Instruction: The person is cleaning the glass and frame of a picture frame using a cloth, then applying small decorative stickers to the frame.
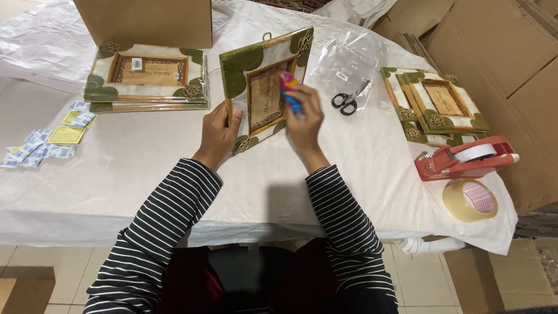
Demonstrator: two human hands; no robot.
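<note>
A decorative plaque [264, 87], green-cornered with a brown inscribed panel and a small hanging loop at its far edge, is being held tilted on edge above the middle of the desk [145, 163], its long axis running from near-left to far-right. The left hand [218, 131] is gripping the plaque's near-left edge, thumb over the front and fingers curled behind. The right hand [303, 113] is closing around a small pink-and-blue object [289, 92] and pressing it against the plaque's right side; what the object is cannot be told. The plaque is lying just beyond both hands, between them, with the left hand bearing its weight. One stack of similar plaques [145, 78] is sitting at the far left in front of one cardboard box [145, 22]; the number in it cannot be counted. A second group of at least two plaques [436, 104] is lying at the right. One pair of black scissors [347, 100] is resting on clear plastic bags [343, 67]. One red tape dispenser [465, 158] and one roll of tape [469, 200] are occupying the near right, and small blue and yellow packets [49, 142] are lying scattered at the left.
</note>
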